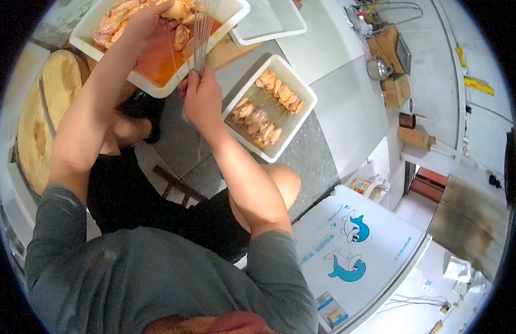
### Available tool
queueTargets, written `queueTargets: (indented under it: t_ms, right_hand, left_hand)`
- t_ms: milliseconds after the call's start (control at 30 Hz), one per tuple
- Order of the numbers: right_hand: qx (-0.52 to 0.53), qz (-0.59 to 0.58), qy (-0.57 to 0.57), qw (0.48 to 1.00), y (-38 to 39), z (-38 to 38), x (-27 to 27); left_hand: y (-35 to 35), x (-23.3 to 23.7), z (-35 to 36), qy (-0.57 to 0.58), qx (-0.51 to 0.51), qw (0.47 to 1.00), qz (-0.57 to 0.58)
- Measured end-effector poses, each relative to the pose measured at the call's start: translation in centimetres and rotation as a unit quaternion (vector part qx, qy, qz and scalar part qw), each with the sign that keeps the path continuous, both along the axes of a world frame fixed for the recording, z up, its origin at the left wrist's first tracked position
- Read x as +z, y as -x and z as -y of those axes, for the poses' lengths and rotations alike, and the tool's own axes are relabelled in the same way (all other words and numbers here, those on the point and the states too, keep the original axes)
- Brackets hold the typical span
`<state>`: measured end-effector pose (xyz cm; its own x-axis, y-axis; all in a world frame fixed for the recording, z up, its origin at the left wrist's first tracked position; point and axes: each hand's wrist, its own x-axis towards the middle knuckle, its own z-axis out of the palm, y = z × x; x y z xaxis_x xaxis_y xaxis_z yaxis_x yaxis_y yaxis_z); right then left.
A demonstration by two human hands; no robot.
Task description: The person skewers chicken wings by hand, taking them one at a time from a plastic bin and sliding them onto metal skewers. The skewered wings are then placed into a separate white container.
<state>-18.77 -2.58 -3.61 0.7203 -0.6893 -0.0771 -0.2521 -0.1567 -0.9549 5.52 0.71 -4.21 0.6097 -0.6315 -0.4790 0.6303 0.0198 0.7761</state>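
Note:
A white tub (152,89) of raw chicken pieces (116,25) in orange-red marinade is at the top left. My left hand (155,14) reaches into it, its fingers closed at a piece of chicken (182,36) by the frame's top edge; the fingertips are partly hidden. My right hand (203,103) grips a bundle of thin metal skewers (202,39) that points up beside the tub, with thin ends showing below the fist. Right of this hand, a second white tub (307,108) holds two rows of skewered chicken (280,92).
An empty-looking white tray (269,25) stands at the top. A round wooden chopping block (38,128) is on my left. To the lower right is a white freezer lid (347,261) with blue dolphin pictures. A kettle (377,69) and cardboard boxes (396,92) sit farther right.

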Motion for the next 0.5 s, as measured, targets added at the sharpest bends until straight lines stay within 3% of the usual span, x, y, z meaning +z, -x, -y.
queueTargets:
  t_ms: [67,167,267,367,500]
  right_hand:
    - [-0.011,0.013,0.003,1.0,0.1,-0.1,-0.4]
    - [-0.019,0.034,-0.156,0.987,0.4,-0.7,0.9]
    - [-0.034,0.055,-0.093,0.994,0.8,-0.7,-1.3]
    - [-0.056,0.056,-0.13,0.988,2.2,0.0,0.1]
    - [-0.156,0.066,-0.195,0.966,5.4,1.5,0.5]
  left_hand:
    - [0.3,-0.1,0.1,0.01,-0.013,1.0,0.016]
    - [0.9,-0.1,0.3,0.024,-0.03,0.998,0.045]
    - [1.6,0.2,0.6,0.032,-0.045,0.996,0.076]
    - [1.4,0.4,0.7,0.035,-0.064,0.989,0.126]
    - [-1.2,-0.9,0.0,-0.019,-0.142,0.934,0.327]
